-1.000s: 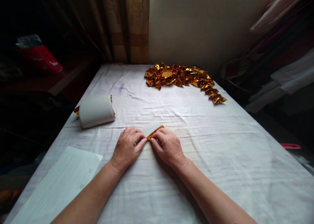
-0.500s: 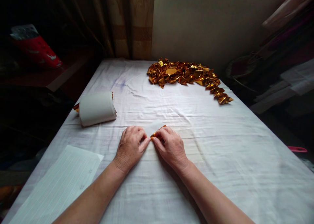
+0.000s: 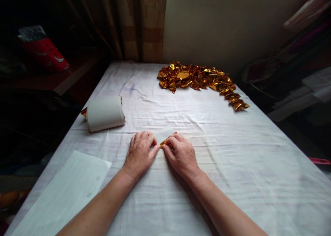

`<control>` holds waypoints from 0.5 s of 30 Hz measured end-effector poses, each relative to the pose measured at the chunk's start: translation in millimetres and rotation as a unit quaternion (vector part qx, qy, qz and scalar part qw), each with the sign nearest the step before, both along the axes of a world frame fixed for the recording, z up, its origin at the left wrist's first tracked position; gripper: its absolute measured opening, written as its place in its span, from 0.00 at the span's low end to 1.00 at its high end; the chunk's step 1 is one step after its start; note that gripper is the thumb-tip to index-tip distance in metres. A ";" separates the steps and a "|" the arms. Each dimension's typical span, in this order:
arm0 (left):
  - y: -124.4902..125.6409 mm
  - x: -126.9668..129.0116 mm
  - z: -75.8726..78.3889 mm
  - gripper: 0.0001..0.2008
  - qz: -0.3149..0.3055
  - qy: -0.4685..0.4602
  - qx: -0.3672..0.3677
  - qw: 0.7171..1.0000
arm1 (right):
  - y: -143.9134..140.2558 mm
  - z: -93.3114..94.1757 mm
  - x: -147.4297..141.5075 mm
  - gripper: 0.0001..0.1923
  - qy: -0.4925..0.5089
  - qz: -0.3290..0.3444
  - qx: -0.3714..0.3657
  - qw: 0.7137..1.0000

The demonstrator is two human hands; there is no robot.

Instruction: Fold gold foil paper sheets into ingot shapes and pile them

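Observation:
A small piece of gold foil paper (image 3: pixel 165 135), white on its back, lies on the cloth between my hands. Its near edge is folded over, so a narrow gold strip shows. My left hand (image 3: pixel 142 150) pinches the left end of that fold, thumb and fingers together. At the fold's right side, my right hand (image 3: pixel 181 155) is closed on the same paper, with the thumbtip near the left thumb. The fingers cover part of the fold. Farther off lies a crumpled chain of folded gold foil pieces (image 3: pixel 201 78).
To the left sits a curled stack of white-backed gold foil sheets (image 3: pixel 104 114). A lined paper sheet (image 3: pixel 67 194) lies at the front left. The table's white cloth (image 3: pixel 248 167) is wrinkled. A red container (image 3: pixel 48 53) stands on a dark side table, with a curtain (image 3: pixel 144 25) behind.
The view has shifted slightly, moving everything a little to the right in the picture. Both hands keep their hold on the foil paper, with hardly any motion in the fingers.

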State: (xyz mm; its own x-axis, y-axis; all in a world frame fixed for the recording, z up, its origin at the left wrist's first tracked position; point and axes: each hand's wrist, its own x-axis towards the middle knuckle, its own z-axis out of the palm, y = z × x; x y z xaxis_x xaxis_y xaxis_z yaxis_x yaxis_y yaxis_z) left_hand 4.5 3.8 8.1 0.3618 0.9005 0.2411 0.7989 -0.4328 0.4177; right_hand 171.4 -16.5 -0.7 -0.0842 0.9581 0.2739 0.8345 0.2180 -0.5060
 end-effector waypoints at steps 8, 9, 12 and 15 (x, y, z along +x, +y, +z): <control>0.9 -1.0 -2.8 0.04 -0.001 -0.009 -0.001 1.000 | 0.4 -3.5 5.5 0.05 0.028 0.023 0.001 0.999; 1.0 -1.3 -3.0 0.04 -0.002 -0.010 -0.004 1.000 | 0.4 -4.9 8.2 0.05 0.045 0.034 -0.001 0.998; 1.5 -2.0 -2.7 0.02 -0.004 -0.015 -0.005 1.000 | 1.0 -8.1 15.7 0.05 0.094 0.067 0.000 0.993; 1.9 -2.9 -2.4 0.01 -0.012 -0.028 0.001 1.000 | 2.0 -9.2 19.8 0.06 0.111 0.090 0.011 0.990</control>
State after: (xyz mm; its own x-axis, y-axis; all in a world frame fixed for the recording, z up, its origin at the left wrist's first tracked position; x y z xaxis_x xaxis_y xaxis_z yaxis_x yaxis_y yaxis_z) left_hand 1.6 5.7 5.6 0.3691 0.8916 0.2623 0.7640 -0.4518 0.4606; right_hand 191.2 -14.5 -9.9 -0.1888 0.9263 0.3260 0.6499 0.3667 -0.6657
